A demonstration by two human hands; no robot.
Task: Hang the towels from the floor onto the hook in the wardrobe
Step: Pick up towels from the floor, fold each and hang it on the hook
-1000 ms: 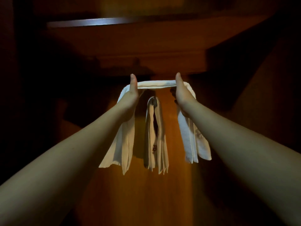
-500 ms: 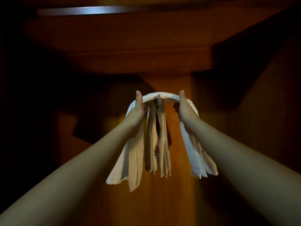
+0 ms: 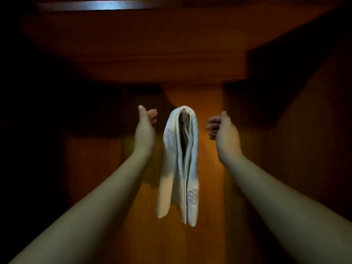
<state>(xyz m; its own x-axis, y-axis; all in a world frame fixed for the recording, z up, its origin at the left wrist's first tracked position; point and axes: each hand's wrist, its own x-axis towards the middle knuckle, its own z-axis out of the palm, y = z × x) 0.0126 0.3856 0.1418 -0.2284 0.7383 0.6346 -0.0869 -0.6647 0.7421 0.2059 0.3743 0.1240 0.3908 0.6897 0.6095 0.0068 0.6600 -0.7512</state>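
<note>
**Towels on the hook, both hands off them**

Towels (image 3: 180, 161) hung from the hook (image 3: 184, 111) on the back panel (image 3: 209, 187) of the wardrobe, draped over it at their fold so that the white layers fell straight down on either side of a dark central gap. I could see the small metal tip of the hook poking out at the very top of the bundle. How many towels made up the bundle I could not tell; the layers ran together in the dim light. A faint woven mark showed near the lower right end.

I saw my left hand (image 3: 145, 128) just beside the bundle on its left, thumb up, fingers straight and loose, holding nothing and apart from the cloth. My right hand (image 3: 223, 132) was a little further off on the other side, palm turned inward, fingers relaxed and spread, also empty. So the towels sat between the two hands, level with their upper half, and neither hand touched them.

Above, a wooden shelf (image 3: 152, 44) spanned the wardrobe, with a pale strip of light on its front edge. The side walls were lost in shadow.
</note>
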